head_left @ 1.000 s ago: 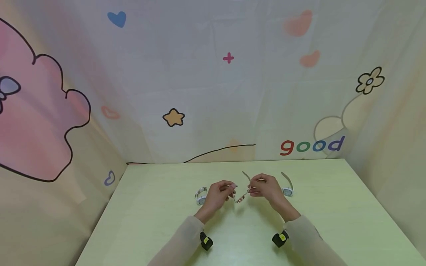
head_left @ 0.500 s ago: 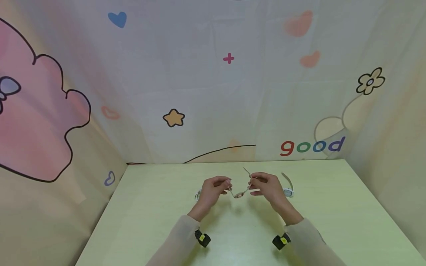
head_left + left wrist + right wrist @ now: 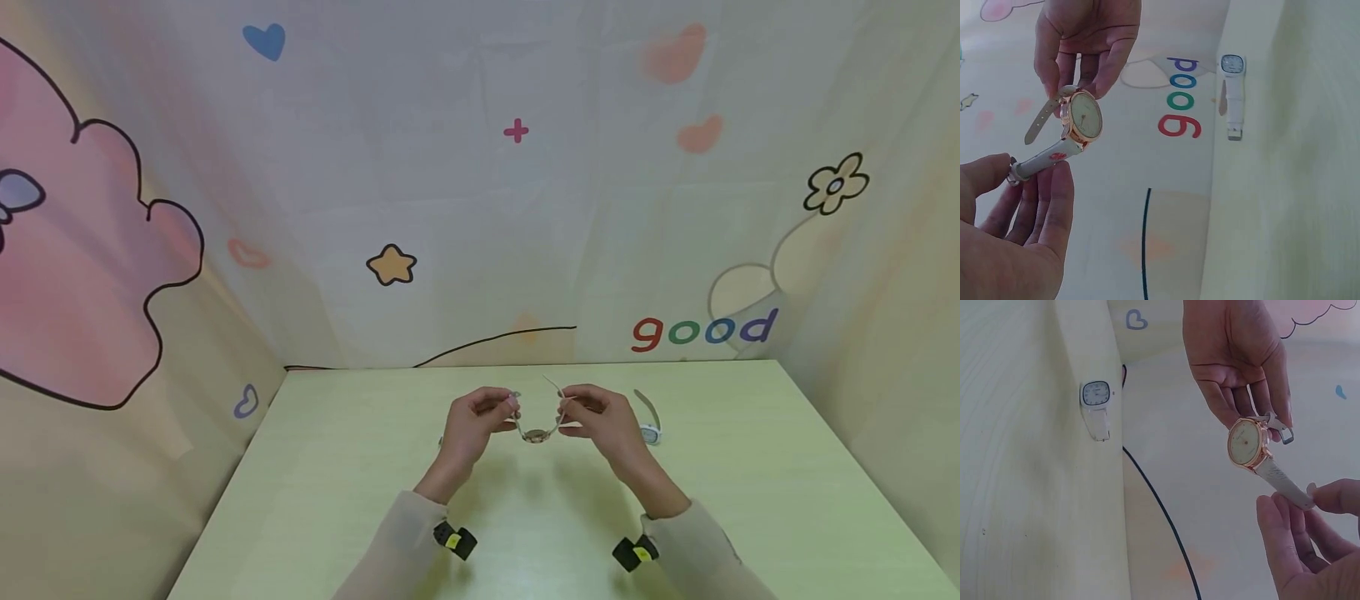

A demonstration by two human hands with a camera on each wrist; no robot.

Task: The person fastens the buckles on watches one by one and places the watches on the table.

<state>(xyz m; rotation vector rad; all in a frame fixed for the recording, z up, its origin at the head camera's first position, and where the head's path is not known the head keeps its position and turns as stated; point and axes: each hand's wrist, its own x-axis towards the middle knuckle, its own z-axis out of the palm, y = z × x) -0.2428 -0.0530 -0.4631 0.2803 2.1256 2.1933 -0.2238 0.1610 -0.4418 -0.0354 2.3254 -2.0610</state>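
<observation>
A wristwatch (image 3: 536, 436) with a rose-gold case and white strap hangs above the table between both hands, its face pale and round. My left hand (image 3: 468, 427) pinches the buckle end of the strap between thumb and fingers. The other strap end is pinched by my right hand (image 3: 603, 423), and its tip sticks up past the fingers. In the left wrist view the dial (image 3: 1087, 116) faces the camera, with strap holes visible on the far piece. Both strap halves slope upward from the case, so the watch forms an open U.
On the table (image 3: 540, 533), a white watch (image 3: 650, 434) with a squarish dial lies right of the right hand. Another white squarish watch (image 3: 1096, 394) shows in the right wrist view; the left hand nearly covers it in the head view. A printed curtain (image 3: 465, 183) stands behind.
My left hand has moved left and slightly away, spreading the strap wider. The watch has risen and levelled out. The left-hand table watch has become almost hidden behind the hand.
</observation>
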